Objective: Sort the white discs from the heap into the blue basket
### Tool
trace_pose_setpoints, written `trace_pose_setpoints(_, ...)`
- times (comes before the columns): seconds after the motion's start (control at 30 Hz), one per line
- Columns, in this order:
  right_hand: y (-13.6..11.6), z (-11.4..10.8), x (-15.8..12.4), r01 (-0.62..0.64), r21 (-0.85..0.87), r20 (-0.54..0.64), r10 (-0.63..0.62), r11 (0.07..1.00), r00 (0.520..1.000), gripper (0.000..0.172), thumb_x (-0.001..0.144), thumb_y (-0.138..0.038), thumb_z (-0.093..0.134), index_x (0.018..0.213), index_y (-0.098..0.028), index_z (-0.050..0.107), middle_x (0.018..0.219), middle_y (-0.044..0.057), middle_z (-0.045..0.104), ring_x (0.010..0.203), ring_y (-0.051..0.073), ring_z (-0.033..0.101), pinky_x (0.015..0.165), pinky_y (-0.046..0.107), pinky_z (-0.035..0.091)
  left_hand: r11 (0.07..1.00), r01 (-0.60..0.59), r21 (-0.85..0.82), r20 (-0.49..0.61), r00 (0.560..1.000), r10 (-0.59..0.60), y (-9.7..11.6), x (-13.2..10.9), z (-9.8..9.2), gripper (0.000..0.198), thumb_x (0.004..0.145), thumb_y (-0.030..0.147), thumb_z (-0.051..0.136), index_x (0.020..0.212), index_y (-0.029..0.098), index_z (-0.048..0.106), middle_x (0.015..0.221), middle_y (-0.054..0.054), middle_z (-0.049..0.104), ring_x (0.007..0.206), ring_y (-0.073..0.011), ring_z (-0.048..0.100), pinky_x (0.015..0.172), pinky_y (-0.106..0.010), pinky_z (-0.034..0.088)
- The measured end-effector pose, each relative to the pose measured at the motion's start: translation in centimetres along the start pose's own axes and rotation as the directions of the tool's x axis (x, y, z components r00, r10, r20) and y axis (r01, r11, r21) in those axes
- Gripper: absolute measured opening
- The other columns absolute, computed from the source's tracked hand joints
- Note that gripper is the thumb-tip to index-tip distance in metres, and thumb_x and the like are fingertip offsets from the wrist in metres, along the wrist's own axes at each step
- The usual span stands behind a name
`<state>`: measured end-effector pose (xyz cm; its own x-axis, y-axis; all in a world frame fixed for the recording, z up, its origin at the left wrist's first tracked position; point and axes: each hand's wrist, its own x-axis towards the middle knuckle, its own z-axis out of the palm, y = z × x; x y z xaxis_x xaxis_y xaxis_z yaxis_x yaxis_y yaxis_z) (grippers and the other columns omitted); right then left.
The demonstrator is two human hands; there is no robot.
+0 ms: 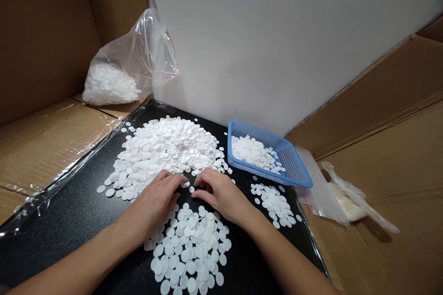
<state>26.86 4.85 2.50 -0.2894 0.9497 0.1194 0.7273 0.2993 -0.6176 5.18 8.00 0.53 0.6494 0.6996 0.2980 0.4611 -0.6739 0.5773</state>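
Observation:
Several small white discs lie in heaps on a black tabletop. My left hand (159,198) is curled at the near edge of the large heap (169,145), its fingertips on a white disc (185,185). Facing it, my right hand (221,192) has thumb and index finger apart, with a gap between them. Another single disc (191,189) lies just by those fingertips. Below and between both hands spreads a looser group of discs (190,253), partly covered by my left wrist.
A blue plastic basket (304,173) holding discs stands at the back right. A small scatter of discs (277,205) lies before it. A clear zip bag (112,85) with white contents sits on cardboard at the left. Another plastic bag (349,200) rests at the right. A pale wall (277,46) rises behind.

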Motion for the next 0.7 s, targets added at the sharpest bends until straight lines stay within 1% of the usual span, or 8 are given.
trace_pose_setpoints(0.1, 0.1, 1.0, 0.1, 0.077, -0.102, -0.049, -0.083, 0.992, 0.995, 0.011, 0.086, -0.016, 0.073, 0.087, -0.020, 0.063, 0.087, 0.001, 0.061, 0.076, 0.016, 0.058, 0.066, 0.026, 0.045, 0.998, -0.019, 0.061, 0.045, 0.999, 0.016, -0.2, 0.4, 0.4, 0.028, 0.091, 0.006, 0.041, 0.106, 0.023, 0.057, 0.097, -0.006, 0.066, 0.093, -0.0246, 0.059, 0.068, -0.033, 0.050)
trace_pose_setpoints(0.23, 0.0, 1.2, 0.2, 0.228, -0.248, -0.054, -0.248, 0.942, 0.967, 0.013, 0.090, -0.012, 0.064, 0.078, -0.018, 0.062, 0.082, 0.004, 0.062, 0.081, 0.019, 0.058, 0.078, 0.033, 0.044, 0.994, -0.054, 0.096, 0.033, 0.998, 0.051, -0.1, 0.5, 0.4, 0.023, 0.097, 0.011, 0.039, 0.104, 0.023, 0.058, 0.093, -0.005, 0.066, 0.088, -0.0240, 0.058, 0.066, -0.032, 0.048)
trace_pose_setpoints(0.3, -0.4, 1.0, 0.1, 0.177, -0.175, -0.076, -0.193, 0.968, 0.978, 0.014, 0.087, -0.009, 0.064, 0.076, -0.018, 0.061, 0.079, 0.002, 0.061, 0.078, 0.018, 0.058, 0.078, 0.032, 0.045, 0.993, -0.061, 0.098, 0.022, 0.998, 0.059, -0.1, 0.5, 0.4, 0.024, 0.096, 0.010, 0.039, 0.106, 0.023, 0.057, 0.092, -0.005, 0.065, 0.086, -0.0233, 0.059, 0.065, -0.032, 0.047)
trace_pose_setpoints(0.4, -1.0, 0.6, -0.1, -0.043, 0.030, -0.026, 0.044, 0.999, 0.999, 0.017, 0.083, -0.007, 0.066, 0.072, -0.019, 0.059, 0.076, -0.001, 0.059, 0.069, 0.014, 0.056, 0.065, 0.026, 0.044, 0.996, -0.040, 0.083, 0.015, 0.999, 0.038, -0.1, 0.4, 0.4, 0.027, 0.094, 0.009, 0.038, 0.108, 0.022, 0.057, 0.089, -0.005, 0.065, 0.081, -0.0222, 0.060, 0.064, -0.031, 0.048)
trace_pose_setpoints(0.47, -1.2, 0.4, -0.2, -0.153, 0.043, 0.023, 0.152, 0.987, 0.988, 0.019, 0.082, -0.008, 0.068, 0.070, -0.019, 0.058, 0.075, -0.002, 0.057, 0.068, 0.013, 0.055, 0.060, 0.024, 0.041, 0.998, -0.018, 0.060, 0.010, 1.000, 0.017, 0.0, 0.4, 0.3, 0.029, 0.093, 0.009, 0.037, 0.110, 0.022, 0.057, 0.087, -0.004, 0.064, 0.080, -0.0215, 0.062, 0.063, -0.030, 0.049)
trace_pose_setpoints(0.5, -1.2, 0.4, -0.2, -0.170, 0.022, 0.025, 0.170, 0.985, 0.985, 0.019, 0.083, -0.010, 0.070, 0.071, -0.019, 0.059, 0.076, -0.002, 0.057, 0.069, 0.014, 0.055, 0.060, 0.024, 0.041, 0.999, -0.001, 0.042, 0.003, 1.000, 0.001, 0.1, 0.5, 0.2, 0.030, 0.093, 0.010, 0.037, 0.111, 0.022, 0.057, 0.088, -0.004, 0.064, 0.080, -0.0210, 0.063, 0.064, -0.030, 0.050)
trace_pose_setpoints(0.57, -1.2, 0.4, -0.1, -0.139, -0.019, -0.008, 0.138, 0.990, 0.990, 0.014, 0.086, -0.012, 0.069, 0.077, -0.020, 0.061, 0.081, -0.001, 0.059, 0.074, 0.015, 0.057, 0.063, 0.025, 0.043, 0.999, 0.043, -0.001, -0.018, 0.999, -0.043, 0.5, 0.5, -0.2, 0.030, 0.091, 0.011, 0.040, 0.112, 0.023, 0.057, 0.089, -0.003, 0.064, 0.080, -0.0200, 0.064, 0.065, -0.030, 0.051)
trace_pose_setpoints(0.7, -0.8, 1.0, 0.3, 0.036, -0.114, -0.100, -0.047, 0.993, 0.994, 0.011, 0.092, -0.011, 0.064, 0.096, -0.020, 0.066, 0.091, 0.004, 0.064, 0.087, 0.019, 0.060, 0.076, 0.030, 0.048, 0.992, 0.116, -0.043, -0.062, 0.991, -0.119, 1.3, 0.6, -1.1, 0.022, 0.089, 0.016, 0.045, 0.103, 0.023, 0.060, 0.084, -0.002, 0.063, 0.075, -0.0188, 0.063, 0.065, -0.029, 0.050)
